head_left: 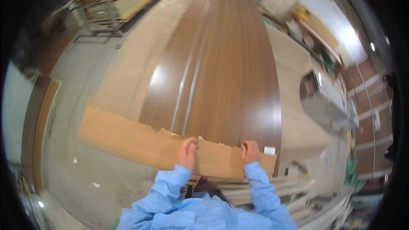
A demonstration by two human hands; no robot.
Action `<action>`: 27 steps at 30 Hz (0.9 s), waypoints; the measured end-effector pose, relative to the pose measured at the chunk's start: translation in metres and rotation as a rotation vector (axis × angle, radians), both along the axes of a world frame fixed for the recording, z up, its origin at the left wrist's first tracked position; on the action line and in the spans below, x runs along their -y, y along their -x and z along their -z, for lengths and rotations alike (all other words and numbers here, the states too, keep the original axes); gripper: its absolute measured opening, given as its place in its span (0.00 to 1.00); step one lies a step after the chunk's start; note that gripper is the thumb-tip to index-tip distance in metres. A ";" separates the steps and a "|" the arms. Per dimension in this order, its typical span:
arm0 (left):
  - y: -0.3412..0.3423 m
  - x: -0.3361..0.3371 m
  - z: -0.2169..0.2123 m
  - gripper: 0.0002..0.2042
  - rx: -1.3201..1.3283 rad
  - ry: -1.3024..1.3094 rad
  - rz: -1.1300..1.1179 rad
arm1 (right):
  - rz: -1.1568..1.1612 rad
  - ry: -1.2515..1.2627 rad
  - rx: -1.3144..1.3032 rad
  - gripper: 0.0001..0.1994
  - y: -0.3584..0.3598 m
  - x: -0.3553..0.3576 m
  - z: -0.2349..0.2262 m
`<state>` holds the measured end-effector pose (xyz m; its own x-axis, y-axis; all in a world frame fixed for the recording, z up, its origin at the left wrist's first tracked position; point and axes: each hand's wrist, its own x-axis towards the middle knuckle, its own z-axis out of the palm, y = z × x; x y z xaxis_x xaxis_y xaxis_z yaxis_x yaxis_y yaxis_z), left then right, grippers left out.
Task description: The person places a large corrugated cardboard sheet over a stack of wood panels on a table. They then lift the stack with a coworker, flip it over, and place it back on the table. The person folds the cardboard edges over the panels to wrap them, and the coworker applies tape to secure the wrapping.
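Cardboard strip [128,138] lies crosswise over the near end of a long wood-grain panel [238,81], its long axis running left to right before the person, while the panel points straight away. Its left end reaches past the panel's left edge and sits higher in view than the right end, close to a white label [269,150]. It is plain tan and flat, with a ragged, torn far edge. The left hand [187,153] and right hand [250,152] stand apart, fingers curled at that edge; whether they pinch it, I cannot tell
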<state>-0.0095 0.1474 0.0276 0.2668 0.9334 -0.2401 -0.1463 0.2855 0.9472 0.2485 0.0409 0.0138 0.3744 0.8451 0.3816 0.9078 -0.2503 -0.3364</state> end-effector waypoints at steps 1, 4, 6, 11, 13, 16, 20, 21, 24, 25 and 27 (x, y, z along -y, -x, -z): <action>-0.004 0.023 0.003 0.13 -0.186 -0.381 0.096 | -0.010 0.003 0.018 0.07 -0.001 -0.002 0.001; 0.002 0.092 0.017 0.15 -0.144 -0.752 0.574 | -0.011 -0.003 0.036 0.07 -0.002 -0.004 -0.002; 0.011 0.115 0.037 0.11 0.166 -0.439 0.899 | -0.011 0.001 0.034 0.07 -0.002 -0.007 -0.004; 0.028 0.100 0.085 0.27 0.212 0.947 0.638 | 0.023 -0.037 -0.003 0.07 0.000 -0.012 -0.006; 0.020 0.097 0.091 0.26 0.369 0.818 0.360 | 0.000 0.000 0.018 0.07 -0.002 -0.011 -0.006; -0.007 0.106 0.083 0.26 0.500 0.806 0.047 | -0.031 -0.025 0.019 0.07 -0.009 -0.013 -0.004; -0.032 0.113 0.065 0.27 0.438 0.789 -0.153 | 0.002 0.022 -0.132 0.07 -0.018 -0.015 -0.003; -0.035 0.113 0.064 0.28 0.442 0.779 -0.157 | 0.002 0.012 -0.120 0.06 -0.019 -0.016 -0.002; -0.040 0.112 0.070 0.29 0.474 0.756 -0.165 | -0.029 -0.026 -0.088 0.06 -0.020 -0.015 0.001; -0.040 0.113 0.074 0.29 0.474 0.761 -0.174 | -0.031 -0.048 -0.091 0.06 -0.019 -0.015 0.002; -0.045 0.115 0.083 0.28 0.421 0.794 -0.205 | 0.021 0.025 -0.075 0.07 -0.018 -0.016 0.003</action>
<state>0.0353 0.0321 -0.0557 0.3254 0.5749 -0.7507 -0.5539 0.7593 0.3414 0.2663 0.0566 0.0106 0.4191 0.8455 0.3307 0.8746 -0.2782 -0.3971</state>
